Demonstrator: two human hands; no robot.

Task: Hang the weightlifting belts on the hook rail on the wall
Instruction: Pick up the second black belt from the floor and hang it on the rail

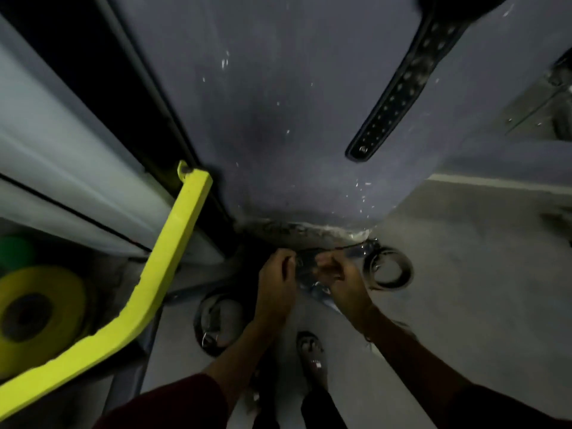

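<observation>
One black weightlifting belt (405, 85) with rows of holes hangs down the grey wall at upper right; its top and the hook rail are out of frame. Low at the foot of the wall, my left hand (275, 280) and my right hand (340, 274) are both closed on a dark belt (305, 267) with a metal buckle, held between them. A coiled black belt (388, 267) lies on the floor just right of my right hand. Another coiled belt (216, 323) lies on the floor left of my left forearm.
A bright yellow metal bar (173, 252) slants across the left side. Behind it sit a yellow weight plate (37, 311) and a green one (15, 252). My foot in a sandal (312, 357) stands on the grey floor (464, 274) below my hands.
</observation>
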